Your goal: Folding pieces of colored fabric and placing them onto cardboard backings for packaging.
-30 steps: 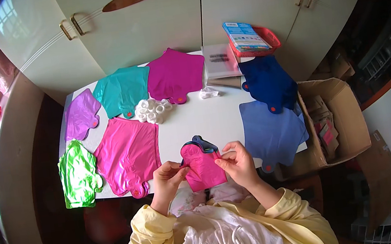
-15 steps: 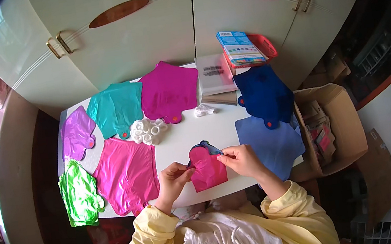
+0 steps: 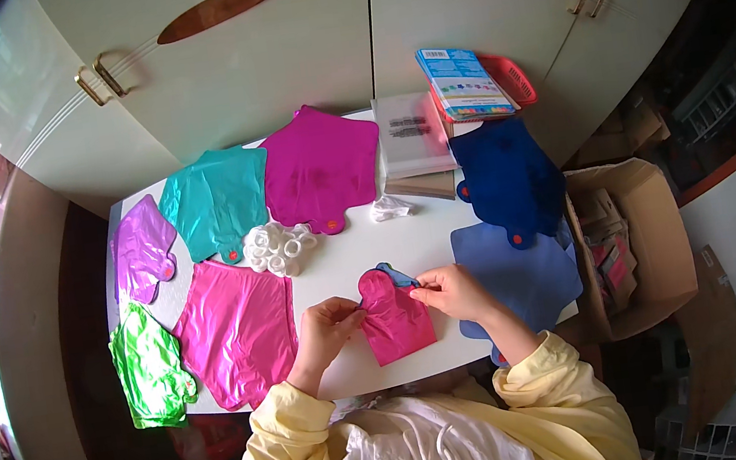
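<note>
Low over the front edge of the white table (image 3: 338,281), I hold a folded pink foil balloon (image 3: 398,329), flat and with a rounded tab at its top. Its left edge is pinched between thumb and finger of my left hand (image 3: 326,332). My right hand (image 3: 457,295) pinches the upper right side, where a blue layer (image 3: 398,276) shows behind the pink. Flat foil sheets lie around: a large pink one (image 3: 237,333) to the left of my left hand, and a pale blue stack (image 3: 515,270) just beyond my right hand.
White ribbon rolls (image 3: 276,247) and a small white bundle (image 3: 391,208) lie mid-table. Green (image 3: 150,364), purple (image 3: 140,248), teal (image 3: 214,205), magenta (image 3: 321,166) and navy foil (image 3: 511,177) ring them. Behind are clear bags (image 3: 411,134) and a red basket (image 3: 511,78); a cardboard box (image 3: 651,265) stands right.
The pink foil balloon has tilted slightly and shifted a little right, still pinched in both hands. The whole view has shifted slightly; the sheets on the table stay where they were.
</note>
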A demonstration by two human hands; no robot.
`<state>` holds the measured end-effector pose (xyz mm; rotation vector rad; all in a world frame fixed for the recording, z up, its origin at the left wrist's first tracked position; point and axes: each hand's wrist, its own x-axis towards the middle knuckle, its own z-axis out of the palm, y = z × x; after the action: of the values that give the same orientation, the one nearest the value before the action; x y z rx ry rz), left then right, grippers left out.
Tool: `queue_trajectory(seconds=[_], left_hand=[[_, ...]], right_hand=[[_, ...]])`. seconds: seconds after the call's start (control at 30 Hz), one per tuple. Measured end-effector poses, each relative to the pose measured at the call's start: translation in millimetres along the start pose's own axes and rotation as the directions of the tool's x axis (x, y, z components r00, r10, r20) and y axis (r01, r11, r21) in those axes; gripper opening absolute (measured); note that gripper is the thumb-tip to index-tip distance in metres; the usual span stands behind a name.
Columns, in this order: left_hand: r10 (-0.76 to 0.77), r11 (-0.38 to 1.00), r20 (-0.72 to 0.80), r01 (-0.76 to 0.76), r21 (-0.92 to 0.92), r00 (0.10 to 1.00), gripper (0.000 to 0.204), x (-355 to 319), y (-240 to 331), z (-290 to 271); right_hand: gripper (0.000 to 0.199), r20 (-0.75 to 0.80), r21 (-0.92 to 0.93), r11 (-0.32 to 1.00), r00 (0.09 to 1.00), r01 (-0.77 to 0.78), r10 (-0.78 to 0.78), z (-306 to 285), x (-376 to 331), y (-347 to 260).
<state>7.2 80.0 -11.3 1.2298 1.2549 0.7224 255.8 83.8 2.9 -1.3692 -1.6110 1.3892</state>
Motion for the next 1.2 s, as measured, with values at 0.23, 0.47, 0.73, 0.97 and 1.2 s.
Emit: queue_trajectory(seconds=[0.23,0.47,0.73,0.97,1.2], left_hand=[[0.012,0.999,-0.002,-0.012,-0.053,1.0,0.012,3,-5,2],[-0.066,0.992,0.023,0.068,-0.106,0.998,0.013,6,0,2],[0.165,0.93,-0.053,-0.138,0.34,0.985,0.016,1,3,6],[0.493,0.688,0.067,-0.436,0.581,0.868,0.01,0,2,8],[0.632,0.466,0.216,-0.588,0.661,0.744,0.012,-8,3,10]], right_hand=[[0.014,0.0,-0.033,0.999,1.0,-0.013,0.014,-1,3,4],[0.013,0.05,0.013,1.0,0.999,-0.021,0.02,-3,6,12],[0.014,0.043,-0.175,0.985,0.999,-0.014,0.022,-3,11,5],[0.012,-0.041,-0.446,0.859,0.953,0.253,-0.302,5,10,10],[0.007,0.003,-0.548,0.701,0.84,0.456,-0.543,4,8,19]])
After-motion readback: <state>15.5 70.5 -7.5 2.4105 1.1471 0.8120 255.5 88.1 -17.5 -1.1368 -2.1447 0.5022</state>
